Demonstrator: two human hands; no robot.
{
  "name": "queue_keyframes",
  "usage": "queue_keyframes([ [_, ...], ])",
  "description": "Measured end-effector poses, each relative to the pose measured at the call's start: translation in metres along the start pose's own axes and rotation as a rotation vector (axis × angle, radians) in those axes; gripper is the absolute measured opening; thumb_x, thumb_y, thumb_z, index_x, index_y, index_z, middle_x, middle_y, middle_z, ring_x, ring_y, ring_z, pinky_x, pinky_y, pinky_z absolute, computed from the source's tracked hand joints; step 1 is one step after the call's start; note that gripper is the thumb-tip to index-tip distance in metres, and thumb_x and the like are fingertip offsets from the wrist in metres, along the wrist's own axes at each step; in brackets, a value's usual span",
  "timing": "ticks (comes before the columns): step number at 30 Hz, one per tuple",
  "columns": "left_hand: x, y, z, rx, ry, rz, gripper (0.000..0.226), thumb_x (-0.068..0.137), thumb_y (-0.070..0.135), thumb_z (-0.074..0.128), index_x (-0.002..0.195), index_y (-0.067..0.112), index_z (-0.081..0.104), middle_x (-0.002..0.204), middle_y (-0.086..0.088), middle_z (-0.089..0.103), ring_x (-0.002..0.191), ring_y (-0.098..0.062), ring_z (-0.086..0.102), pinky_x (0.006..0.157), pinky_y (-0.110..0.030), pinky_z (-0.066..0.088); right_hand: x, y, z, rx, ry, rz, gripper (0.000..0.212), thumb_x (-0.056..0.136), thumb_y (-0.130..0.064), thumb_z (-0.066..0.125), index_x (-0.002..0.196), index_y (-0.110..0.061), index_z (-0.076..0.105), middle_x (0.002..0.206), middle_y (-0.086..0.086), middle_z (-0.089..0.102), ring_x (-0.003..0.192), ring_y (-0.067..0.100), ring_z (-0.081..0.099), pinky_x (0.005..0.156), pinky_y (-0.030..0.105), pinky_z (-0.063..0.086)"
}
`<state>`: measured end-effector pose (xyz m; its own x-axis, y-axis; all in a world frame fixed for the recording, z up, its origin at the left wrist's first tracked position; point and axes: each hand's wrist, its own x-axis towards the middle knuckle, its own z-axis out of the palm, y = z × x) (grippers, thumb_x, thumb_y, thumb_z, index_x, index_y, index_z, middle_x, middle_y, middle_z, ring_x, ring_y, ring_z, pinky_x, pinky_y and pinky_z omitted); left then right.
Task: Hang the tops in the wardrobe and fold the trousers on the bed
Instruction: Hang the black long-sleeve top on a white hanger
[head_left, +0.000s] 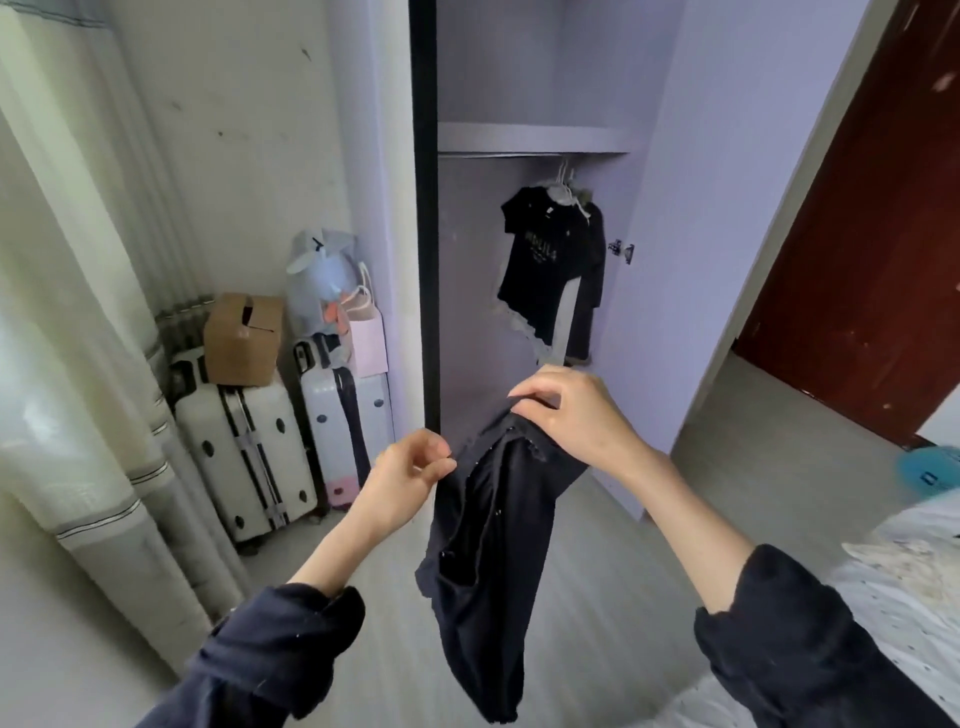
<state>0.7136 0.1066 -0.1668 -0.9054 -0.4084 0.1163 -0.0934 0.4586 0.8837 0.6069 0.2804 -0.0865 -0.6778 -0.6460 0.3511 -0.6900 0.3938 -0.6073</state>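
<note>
Wardrobe (675, 208) holds hung tops (545, 265); both hands, left hand (405, 480) and right hand (566, 415), pinch a black garment (483, 571).

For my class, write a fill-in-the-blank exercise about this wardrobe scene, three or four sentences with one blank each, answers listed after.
1. Both hands, left hand and right hand, hold up a dark ____ garment.
2. The black T-shirt hangs on a ____ inside the wardrobe.
3. The cardboard box sits on top of a white ____.
4. The pink paper bag stands to the ____ of the cardboard box.

Answers: black; hanger; suitcase; right
</note>
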Motion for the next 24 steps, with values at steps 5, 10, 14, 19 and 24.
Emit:
queue_keyframes([
  [5, 0.086, -0.008, 0.033, -0.027, -0.085, 0.064, 0.016, 0.090, 0.011, 0.060, 0.079, 0.020, 0.054, 0.075, 0.003, 0.059, 0.072, -0.015, 0.054, 0.070, -0.014, 0.043, 0.058, 0.051, -0.001, -0.047, 0.098, 0.094, 0.012, 0.086, -0.019, 0.065, 0.094, -0.019, 0.074, 0.079, -0.027, 0.055, 0.079, -0.004, 0.054, 0.080, 0.014, 0.039],
  [10, 0.173, -0.008, 0.060, -0.036, -0.189, 0.122, 0.016, 0.091, 0.010, 0.056, 0.081, 0.020, 0.050, 0.093, -0.001, 0.059, 0.085, -0.014, 0.054, 0.074, -0.013, 0.039, 0.118, 0.093, -0.008, -0.094, 0.211, 0.209, 0.013, 0.086, -0.019, 0.063, 0.088, -0.023, 0.075, 0.078, -0.024, 0.057, 0.076, -0.006, 0.054, 0.074, 0.015, 0.039],
  [14, 0.219, -0.016, 0.084, -0.036, -0.294, 0.130, 0.007, 0.092, 0.017, 0.058, 0.092, 0.015, 0.051, 0.091, 0.004, 0.057, 0.080, -0.009, 0.052, 0.067, -0.004, 0.039, 0.154, 0.124, -0.014, -0.113, 0.303, 0.293, 0.013, 0.086, -0.018, 0.062, 0.086, -0.023, 0.074, 0.078, -0.024, 0.057, 0.080, 0.001, 0.055, 0.078, 0.021, 0.041],
  [19, 0.281, -0.024, 0.113, -0.005, -0.279, 0.110, 0.009, 0.091, 0.022, 0.060, 0.090, 0.016, 0.053, 0.087, 0.007, 0.060, 0.078, -0.008, 0.054, 0.065, -0.004, 0.039, 0.206, 0.171, -0.031, -0.098, 0.369, 0.381, 0.015, 0.085, -0.018, 0.062, 0.078, -0.027, 0.071, 0.074, -0.027, 0.058, 0.084, 0.005, 0.059, 0.077, 0.022, 0.044],
  [24, 0.346, -0.015, 0.168, 0.194, -0.459, 0.067, 0.028, 0.085, 0.043, 0.065, 0.104, 0.022, 0.061, 0.097, 0.007, 0.067, 0.093, -0.015, 0.062, 0.084, -0.028, 0.049, 0.275, 0.226, -0.053, -0.109, 0.352, 0.375, 0.012, 0.085, -0.018, 0.061, 0.087, -0.019, 0.073, 0.090, -0.007, 0.071, 0.088, 0.011, 0.062, 0.085, 0.029, 0.049],
])
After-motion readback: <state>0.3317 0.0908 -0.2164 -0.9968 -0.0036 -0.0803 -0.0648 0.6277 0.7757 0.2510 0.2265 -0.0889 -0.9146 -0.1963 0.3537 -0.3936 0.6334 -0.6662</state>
